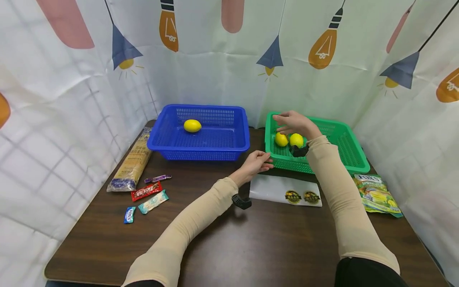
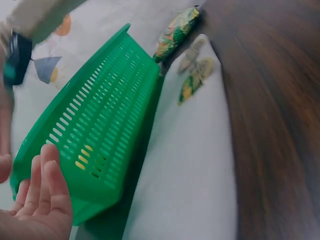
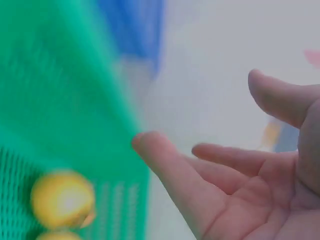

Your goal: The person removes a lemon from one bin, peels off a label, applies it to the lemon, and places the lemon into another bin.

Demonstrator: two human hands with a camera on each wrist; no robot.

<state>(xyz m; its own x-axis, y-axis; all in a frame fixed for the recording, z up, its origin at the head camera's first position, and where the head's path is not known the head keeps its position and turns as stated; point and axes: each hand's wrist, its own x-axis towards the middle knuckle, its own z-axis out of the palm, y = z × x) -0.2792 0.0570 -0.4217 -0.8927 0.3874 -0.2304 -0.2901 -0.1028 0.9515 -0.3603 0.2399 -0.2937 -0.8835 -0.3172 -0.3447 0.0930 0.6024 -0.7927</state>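
We see a rectangular green plastic basket with slotted walls [image 1: 287,163] on the dark brown wooden table [image 1: 229,239], and two round yellow fruits [image 1: 296,140] lie side by side in its left part. The person's right hand [image 1: 295,122] is above this part of the basket; its fingers are stretched, the thumb stands well away from them, and we see nothing held. The left hand [image 1: 255,163] is at the basket's near left corner, with its fingers nearly straight and nothing gripped. We cannot tell if it touches the rim. The two hands are apart from each other.

Just before the basket we find a flat white plastic package [image 1: 272,189] with two round black-and-gold stickers, and by its right end a yellow-and-green plastic bag [image 1: 378,195]. To the left stands a rectangular blue plastic basket [image 1: 202,154], where we see one oval yellow fruit [image 1: 192,126]. A long tan package in clear plastic [image 1: 133,163] lies to the left of it. Near this package we notice four small wrapped sweets: a purple one [image 1: 157,179], a red one [image 1: 146,191], a pale blue-green one [image 1: 153,202] and a small blue one [image 1: 129,215].
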